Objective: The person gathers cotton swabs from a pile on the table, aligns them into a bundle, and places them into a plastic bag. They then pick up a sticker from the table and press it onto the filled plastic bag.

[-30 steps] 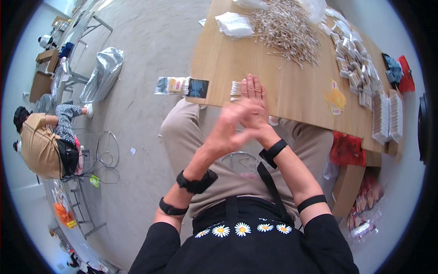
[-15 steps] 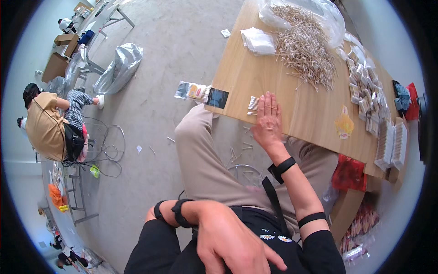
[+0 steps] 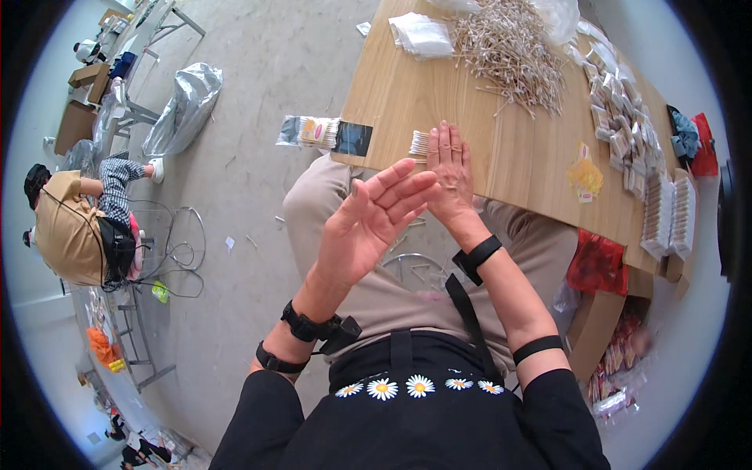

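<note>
My right hand (image 3: 450, 174) lies flat near the table's front edge, fingers stretched out, against a small row of cotton swabs (image 3: 419, 144). Part of that row may be hidden under the hand. Palm up and fingers extended, my left hand (image 3: 368, 219) hovers in front of the edge, its fingertips close to my right hand; nothing is in it. To the left, a clear packet of cotton swabs (image 3: 319, 132) with a yellow and red label hangs partly past the table corner, next to a dark flat rectangle (image 3: 354, 139).
A big heap of loose swabs (image 3: 509, 55) covers the far table, beside white plastic bags (image 3: 421, 35). Packed swab packets (image 3: 627, 129) pile up at the right, with yellow labels (image 3: 584, 176) nearer. A person (image 3: 74, 219) sits at the left. Stray swabs lie on the floor.
My left hand has swung from close to my chest up to the table's front edge, turning palm up. My right hand stays flat by the swabs. The whole view has shifted slightly.
</note>
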`<state>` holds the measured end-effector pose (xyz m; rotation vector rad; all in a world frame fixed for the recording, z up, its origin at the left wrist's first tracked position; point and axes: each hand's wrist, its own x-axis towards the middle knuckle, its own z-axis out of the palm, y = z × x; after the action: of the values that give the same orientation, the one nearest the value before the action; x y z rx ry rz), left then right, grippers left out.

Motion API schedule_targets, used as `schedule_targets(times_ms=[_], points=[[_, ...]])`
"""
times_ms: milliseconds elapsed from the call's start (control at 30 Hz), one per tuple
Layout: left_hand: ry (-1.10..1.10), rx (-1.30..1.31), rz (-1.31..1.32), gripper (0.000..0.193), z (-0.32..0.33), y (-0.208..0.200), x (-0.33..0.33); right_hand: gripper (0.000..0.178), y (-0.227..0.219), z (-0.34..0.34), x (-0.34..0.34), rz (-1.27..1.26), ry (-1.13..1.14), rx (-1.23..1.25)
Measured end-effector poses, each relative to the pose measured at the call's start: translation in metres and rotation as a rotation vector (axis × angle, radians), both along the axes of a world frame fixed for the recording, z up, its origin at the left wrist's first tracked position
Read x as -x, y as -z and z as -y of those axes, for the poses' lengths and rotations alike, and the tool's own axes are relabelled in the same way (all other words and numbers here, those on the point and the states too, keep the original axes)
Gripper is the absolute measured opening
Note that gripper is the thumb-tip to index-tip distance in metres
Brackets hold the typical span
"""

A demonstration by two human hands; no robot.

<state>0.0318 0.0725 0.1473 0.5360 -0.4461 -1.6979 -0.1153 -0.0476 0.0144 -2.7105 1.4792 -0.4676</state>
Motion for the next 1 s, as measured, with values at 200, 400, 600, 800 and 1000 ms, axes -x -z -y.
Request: schedule_targets(times_ms=[200, 400, 600, 800, 1000], points=[[-0.012, -0.027, 0.013, 0.086, -0.003, 0.007, -0.004, 0.075, -0.004, -0.001, -0.001, 0.001, 0.012, 0.014], [-0.101, -0.023, 0.592, 0.059, 0.001, 0.032, -0.009, 0.075, 0.0, 0.0, -0.001, -0.037, 0.028, 0.023], [-0.271, 0.374, 1.67, 0.046, 0.022, 0.074, -0.006, 0.085, -0.011, -0.004, -0.002, -0.045, 0.005, -0.04], [-0.192, 0.46, 1.87, 0.042, 0.038, 0.094, 0.007, 0.093, -0.008, -0.002, 0.0, -0.042, 0.014, -0.042], [-0.24, 0.436, 1.879, 0.038, 0.038, 0.096, 0.004, 0.095, -0.012, -0.003, -0.001, -0.029, 0.012, -0.077]])
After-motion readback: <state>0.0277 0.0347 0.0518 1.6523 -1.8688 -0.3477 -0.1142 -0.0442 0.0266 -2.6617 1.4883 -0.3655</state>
